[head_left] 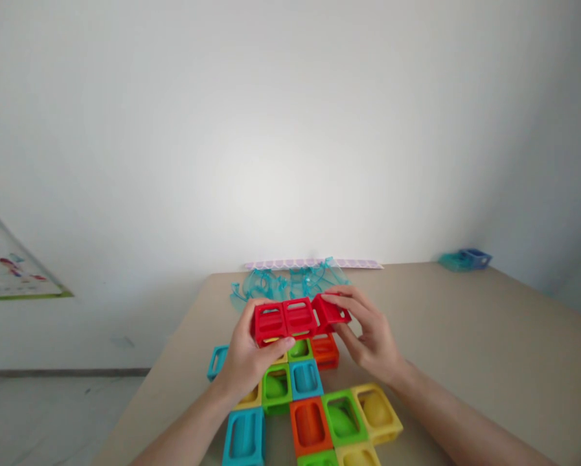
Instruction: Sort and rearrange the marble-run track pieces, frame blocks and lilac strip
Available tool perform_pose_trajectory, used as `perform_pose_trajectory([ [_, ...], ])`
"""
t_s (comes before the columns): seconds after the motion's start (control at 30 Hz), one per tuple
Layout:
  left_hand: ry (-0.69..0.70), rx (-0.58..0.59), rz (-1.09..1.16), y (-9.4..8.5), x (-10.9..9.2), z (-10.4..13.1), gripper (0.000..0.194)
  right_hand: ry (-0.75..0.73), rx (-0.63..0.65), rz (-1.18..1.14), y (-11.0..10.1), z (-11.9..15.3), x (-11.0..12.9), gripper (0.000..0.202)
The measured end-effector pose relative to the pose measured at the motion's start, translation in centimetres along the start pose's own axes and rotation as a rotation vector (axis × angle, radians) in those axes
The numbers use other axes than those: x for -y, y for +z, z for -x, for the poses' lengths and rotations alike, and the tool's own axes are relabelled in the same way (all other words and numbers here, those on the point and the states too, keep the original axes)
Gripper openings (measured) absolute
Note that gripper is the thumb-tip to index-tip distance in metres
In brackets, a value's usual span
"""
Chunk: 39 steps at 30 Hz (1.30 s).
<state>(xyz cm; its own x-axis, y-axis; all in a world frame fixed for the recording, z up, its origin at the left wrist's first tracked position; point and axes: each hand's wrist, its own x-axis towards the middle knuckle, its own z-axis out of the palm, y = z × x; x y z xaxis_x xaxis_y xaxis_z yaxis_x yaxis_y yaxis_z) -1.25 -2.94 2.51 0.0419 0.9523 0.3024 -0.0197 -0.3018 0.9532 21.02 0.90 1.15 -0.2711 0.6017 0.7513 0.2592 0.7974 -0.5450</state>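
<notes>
Blocks of windowed red plastic (284, 320), a side-by-side pair, sit pinched in my left hand (245, 356), seemingly for steadiness; at their three o'clock, my right hand (370, 329) pinches a tilted red plastic cube (333, 312) (contact unclear), at twelve o'clock above multicoloured plastic blocks (306, 380).

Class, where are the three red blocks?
In the head view, the three red blocks are below centre, held between the left hand and right hand.
</notes>
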Motion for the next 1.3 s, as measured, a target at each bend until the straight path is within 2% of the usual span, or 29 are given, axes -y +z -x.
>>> perform_pose_trajectory([
  [0.07,0.003,0.009,0.003,0.0,0.1,-0.1,0.046,0.058,-0.044,-0.050,0.2,-0.1,-0.1,0.028],
  [0.2,0.018,0.038,0.016,-0.2,0.2,0.0,0.050,0.354,-0.179,-0.355,0.9,-0.1,-0.4,0.019],
  [0.27,0.018,0.049,0.010,-0.2,0.2,0.1,0.050,0.443,-0.166,-0.512,1.2,-0.2,-0.2,0.018],
  [0.33,0.017,0.051,0.006,-0.2,0.2,0.1,0.049,0.468,-0.104,-0.618,1.3,-0.3,0.3,0.018],
  [0.43,0.022,0.069,0.021,-0.3,0.2,0.1,0.048,0.436,-0.027,-0.691,1.4,-0.3,0.8,0.015],
  [0.57,0.031,0.079,0.032,-0.5,0.4,0.2,0.048,0.408,-0.002,-0.686,1.3,-0.3,0.7,0.015],
  [0.7,0.018,0.043,0.033,-0.4,0.4,0.1,0.048,0.476,0.004,-0.760,0.9,0.3,0.4,0.037],
  [0.77,0.008,0.040,0.020,-0.3,0.3,0.0,0.048,0.450,0.038,-0.773,0.8,0.6,0.5,0.049],
  [0.83,-0.018,0.068,0.017,-0.3,0.2,0.0,0.055,0.417,0.070,-0.707,0.9,0.8,0.9,0.053],
  [0.93,-0.044,0.113,0.029,-0.5,0.1,0.1,0.070,0.398,0.093,-0.575,1.1,0.8,1.4,0.049],
  [1.1,-0.004,0.141,-0.002,-0.7,0.4,0.1,0.048,0.326,0.133,-0.453,0.9,0.6,1.6,0.044],
  [1.3,0.022,0.134,-0.021,-0.9,0.7,0.0,0.046,0.219,0.128,-0.321,0.6,0.8,1.1,0.047],
])
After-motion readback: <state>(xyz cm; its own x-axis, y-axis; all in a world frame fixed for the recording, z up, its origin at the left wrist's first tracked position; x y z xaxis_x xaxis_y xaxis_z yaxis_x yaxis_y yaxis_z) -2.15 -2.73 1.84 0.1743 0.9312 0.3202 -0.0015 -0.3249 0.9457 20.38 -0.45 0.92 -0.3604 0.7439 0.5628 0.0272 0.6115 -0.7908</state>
